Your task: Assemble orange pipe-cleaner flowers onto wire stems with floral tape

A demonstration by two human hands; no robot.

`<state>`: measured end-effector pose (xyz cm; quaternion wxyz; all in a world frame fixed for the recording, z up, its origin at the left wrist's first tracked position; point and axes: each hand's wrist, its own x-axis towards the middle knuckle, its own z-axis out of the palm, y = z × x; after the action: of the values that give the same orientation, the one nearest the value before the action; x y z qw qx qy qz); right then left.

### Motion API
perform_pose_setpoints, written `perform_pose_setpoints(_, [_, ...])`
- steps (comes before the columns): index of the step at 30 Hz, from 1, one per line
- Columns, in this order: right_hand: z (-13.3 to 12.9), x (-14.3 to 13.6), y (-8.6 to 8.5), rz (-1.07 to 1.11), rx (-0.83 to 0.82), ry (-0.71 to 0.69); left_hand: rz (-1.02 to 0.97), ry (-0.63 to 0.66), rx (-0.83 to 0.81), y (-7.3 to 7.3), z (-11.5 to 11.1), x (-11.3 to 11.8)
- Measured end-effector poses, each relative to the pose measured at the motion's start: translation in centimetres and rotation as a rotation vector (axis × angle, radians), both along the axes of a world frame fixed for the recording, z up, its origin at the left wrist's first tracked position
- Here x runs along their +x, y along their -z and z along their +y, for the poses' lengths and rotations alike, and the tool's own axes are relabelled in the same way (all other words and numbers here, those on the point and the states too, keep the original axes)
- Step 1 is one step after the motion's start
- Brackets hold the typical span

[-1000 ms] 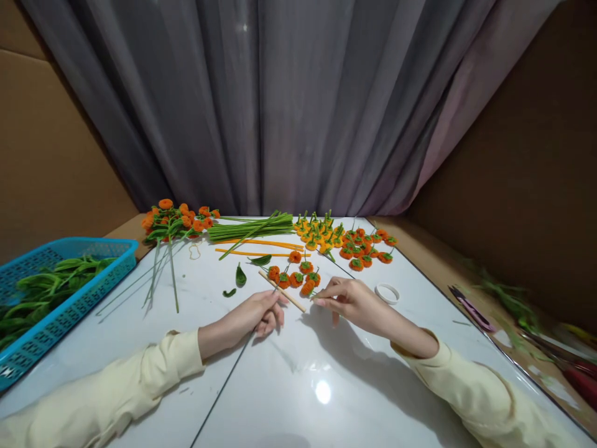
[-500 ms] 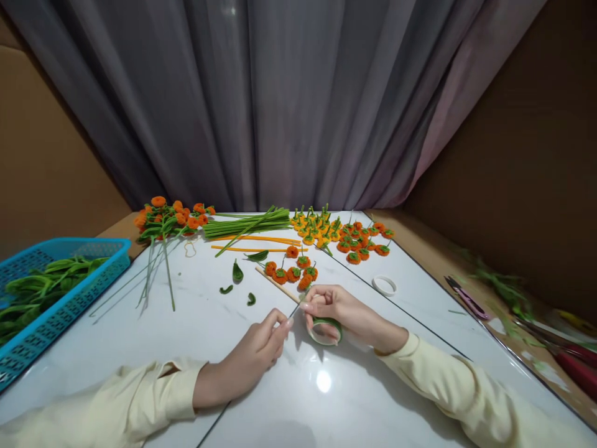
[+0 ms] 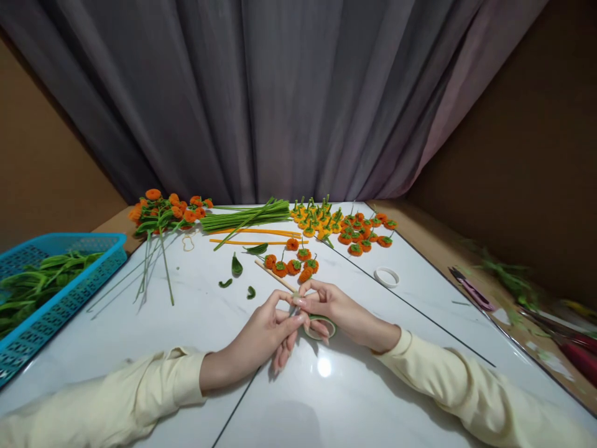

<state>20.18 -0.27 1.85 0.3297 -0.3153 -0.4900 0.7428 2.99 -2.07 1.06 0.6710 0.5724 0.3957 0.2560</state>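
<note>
Left hand (image 3: 247, 345) is now meeting right hand (image 3: 349, 316), both pinching a thin piece (image 3: 295, 309), probably wire, beside the tape roll (image 3: 333, 326), concentrating work between the fingertips.

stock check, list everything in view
curtain: one, grey, back
table: one, white, beneath
panels: two, brown, sides
basket: one, blue, left
leaves: many, green, basket
stemmed flowers: several, orange, left
stems: many, green, back
strips: several, orange, centre
blooms: many, yellow, orange, centre-right
leaf pieces: four, green, centre
loop: one, yellow, left
ring: one, white, right
tools: several, pink, red, right
scraps: several, green, right
stick: one, tan, centre
tape: one, green, centre
left hand, right hand: two, cream-sleeved, centre
</note>
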Motion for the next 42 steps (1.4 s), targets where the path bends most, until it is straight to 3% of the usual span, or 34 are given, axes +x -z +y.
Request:
perform_pose_setpoints(3, [0.1, 0.2, 0.0, -0.003, -0.024, -0.022, 0.109, -0.044, 0.220, 0.1, -0.3, -0.6])
perform_pose_setpoints(9, [0.0, 0.5, 0.0, -0.032, -0.030, -0.066, 0.310, -0.006, 0.653, 0.5, -1.0, -1.5])
perform_pose_setpoints(19, [0.0, 0.7, -0.1, -0.022, -0.038, -0.109, 0.379, -0.021, 0.943, 0.4, -1.1, -1.7])
perform_pose_setpoints(25, [0.2, 0.9, -0.2, -0.025, -0.016, -0.127, 0.293, -0.039, 1.123, 1.0, -0.8, -1.6])
perform_pose_setpoints(29, [0.3, 1.0, 0.0, -0.024, -0.006, -0.141, 0.252, -0.060, 1.164, 1.1, -0.7, -1.7])
perform_pose_setpoints(42, [0.4, 1.0, 0.4, 0.006, -0.018, -0.114, 0.195, -0.111, 1.085, 1.4, -0.7, -1.8])
